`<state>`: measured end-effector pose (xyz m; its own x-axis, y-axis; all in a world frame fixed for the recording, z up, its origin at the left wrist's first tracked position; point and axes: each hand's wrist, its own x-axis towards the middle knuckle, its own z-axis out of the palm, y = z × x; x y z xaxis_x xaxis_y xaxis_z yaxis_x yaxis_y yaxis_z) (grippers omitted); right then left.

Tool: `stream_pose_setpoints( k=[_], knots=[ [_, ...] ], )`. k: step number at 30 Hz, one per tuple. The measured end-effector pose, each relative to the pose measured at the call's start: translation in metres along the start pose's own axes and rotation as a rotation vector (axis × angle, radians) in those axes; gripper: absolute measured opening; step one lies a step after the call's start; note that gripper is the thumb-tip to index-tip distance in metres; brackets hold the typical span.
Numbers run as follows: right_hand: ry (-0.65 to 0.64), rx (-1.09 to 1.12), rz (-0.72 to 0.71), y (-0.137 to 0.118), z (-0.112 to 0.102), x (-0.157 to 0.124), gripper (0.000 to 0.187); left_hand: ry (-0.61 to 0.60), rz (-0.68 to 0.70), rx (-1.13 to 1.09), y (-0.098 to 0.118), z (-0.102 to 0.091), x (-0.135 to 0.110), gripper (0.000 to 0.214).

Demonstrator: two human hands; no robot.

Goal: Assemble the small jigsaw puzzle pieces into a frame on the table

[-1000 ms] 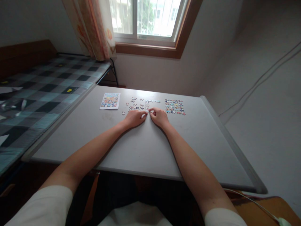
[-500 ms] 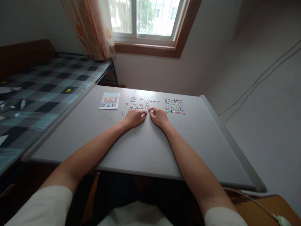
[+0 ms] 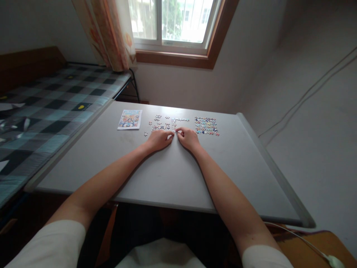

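My left hand (image 3: 160,140) and my right hand (image 3: 189,138) rest close together on the grey table, fingertips meeting at the lower end of a joined strip of jigsaw pieces (image 3: 180,120). That strip runs along the top and down the left side, like a corner. Both hands are closed in a pinch on a small jigsaw piece at the strip's lower end, mostly covered by the fingers. Loose jigsaw pieces (image 3: 158,117) lie scattered beyond my left hand. To the right, rows of many more pieces (image 3: 205,125) are laid out in a block.
A printed picture sheet (image 3: 129,120) lies on the table (image 3: 167,178) at the left. Beyond the table's left edge stands a bed with a checked cover (image 3: 92,89). A window (image 3: 181,22) with a curtain (image 3: 104,33) is ahead, and a cable (image 3: 306,93) hangs along the right wall.
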<state>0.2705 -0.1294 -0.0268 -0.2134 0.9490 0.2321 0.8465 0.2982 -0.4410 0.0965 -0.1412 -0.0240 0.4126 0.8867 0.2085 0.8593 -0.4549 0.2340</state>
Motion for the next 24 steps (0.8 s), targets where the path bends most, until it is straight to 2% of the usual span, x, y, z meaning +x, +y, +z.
stream_pose_setpoints(
  k=[24],
  knots=[
    [-0.007,-0.004,0.004,0.0005,0.0,-0.0001,0.027,-0.006,-0.021,-0.004,0.0004,0.0005,0.0,0.034]
  ],
)
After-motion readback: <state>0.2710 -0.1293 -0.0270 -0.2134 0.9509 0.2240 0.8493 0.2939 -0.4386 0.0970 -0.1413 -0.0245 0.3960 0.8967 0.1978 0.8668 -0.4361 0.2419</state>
